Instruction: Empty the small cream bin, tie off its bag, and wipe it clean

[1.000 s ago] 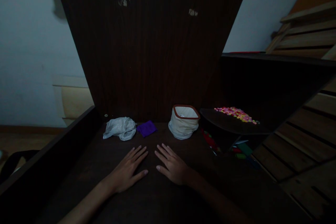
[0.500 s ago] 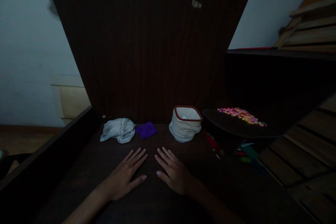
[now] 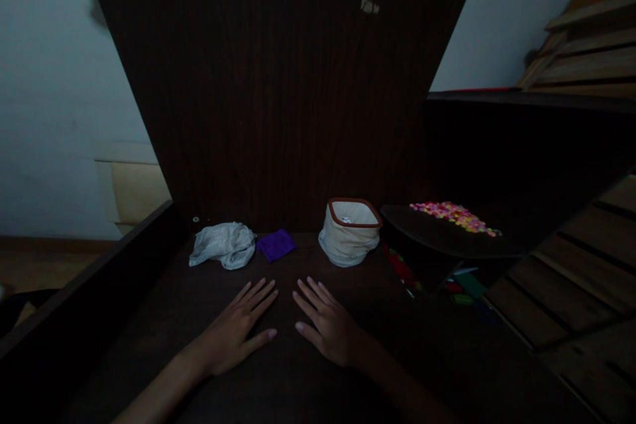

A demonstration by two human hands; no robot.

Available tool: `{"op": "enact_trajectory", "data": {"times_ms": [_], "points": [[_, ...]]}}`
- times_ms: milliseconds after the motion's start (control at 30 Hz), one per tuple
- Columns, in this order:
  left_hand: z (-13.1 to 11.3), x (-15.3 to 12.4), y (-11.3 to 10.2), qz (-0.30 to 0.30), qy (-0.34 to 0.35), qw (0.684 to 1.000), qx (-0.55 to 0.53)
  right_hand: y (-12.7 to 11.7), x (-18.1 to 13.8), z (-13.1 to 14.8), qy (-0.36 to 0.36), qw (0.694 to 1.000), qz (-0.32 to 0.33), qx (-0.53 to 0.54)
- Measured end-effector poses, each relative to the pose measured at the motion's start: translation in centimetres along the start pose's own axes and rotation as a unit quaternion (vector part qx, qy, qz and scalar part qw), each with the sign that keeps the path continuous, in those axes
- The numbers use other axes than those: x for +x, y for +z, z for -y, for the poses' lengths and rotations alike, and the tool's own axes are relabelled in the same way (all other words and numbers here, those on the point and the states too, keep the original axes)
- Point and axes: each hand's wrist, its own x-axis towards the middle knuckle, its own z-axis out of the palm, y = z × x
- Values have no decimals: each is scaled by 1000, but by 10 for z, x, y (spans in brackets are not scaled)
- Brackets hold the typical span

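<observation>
My left hand (image 3: 239, 330) lies flat on the dark wooden surface (image 3: 278, 384), palm down with fingers apart, holding nothing. Mirroring it, my right hand (image 3: 328, 324) rests palm down, fingers spread, also without anything in it. Beyond the left fingertips are a crumpled white plastic bag (image 3: 226, 245) and a folded purple cloth (image 3: 276, 245), side by side. A small whitish bin (image 3: 348, 238) with a brown square rim stands upright past my right hand; something small and white shows inside. Neither hand touches these things.
A tall dark panel (image 3: 278, 93) rises behind. On a shelf (image 3: 397, 222) at the right lies a heap of pink and yellow pieces (image 3: 454, 215). Below it are a red item (image 3: 400, 266) and a green item (image 3: 471, 283), dimly lit. A raised ledge (image 3: 99, 265) borders the left.
Both hands stay in place. The whole view has shifted very slightly; no object has been moved.
</observation>
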Motion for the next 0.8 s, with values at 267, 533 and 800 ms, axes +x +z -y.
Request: {"op": "enact_trajectory", "data": {"times_ms": [267,533,800], "points": [[-3,0,-5,20,-16,1000,-6,0,0,-1,8,1000,17,2],[-4,2,-6,41,-33,998,-16,-3,1,0,14,1000,20,9],[-1,0,-2,19,-15,1000,-17,2,0,-2,8,1000,2,10]]}}
